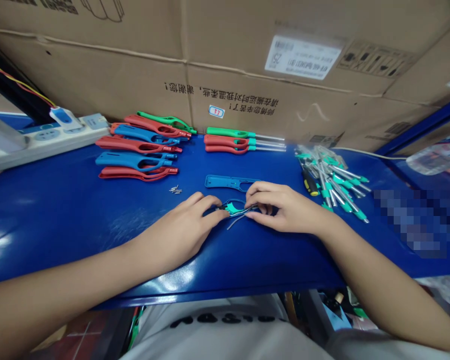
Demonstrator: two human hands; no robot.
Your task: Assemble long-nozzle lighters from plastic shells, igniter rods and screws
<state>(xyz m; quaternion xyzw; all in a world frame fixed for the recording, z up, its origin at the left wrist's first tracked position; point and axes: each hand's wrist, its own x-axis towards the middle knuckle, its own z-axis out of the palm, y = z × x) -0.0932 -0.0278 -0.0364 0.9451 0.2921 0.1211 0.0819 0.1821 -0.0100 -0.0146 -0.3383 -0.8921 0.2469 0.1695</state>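
Near the middle of the blue table, a partly built lighter (pixel 233 208) with a teal piece and a thin grey wire is held between both hands. My left hand (pixel 187 225) pinches its left end between thumb and fingers. At its right end, my right hand (pixel 281 206) has thumb and fingers closed on it. Just behind lies a blue handle half (pixel 225 181), its right end partly hidden by my right hand. A small pile of screws (pixel 175 189) rests on the table behind my left hand.
Red, blue and green handles (pixel 138 160) lie at back left, near a power strip (pixel 48 140). Lighters with metal tubes (pixel 243 141) lie at back centre. Loose tube parts (pixel 333 180) and a yellow-black screwdriver (pixel 309 181) are at right. A cardboard box (pixel 225 60) stands behind.
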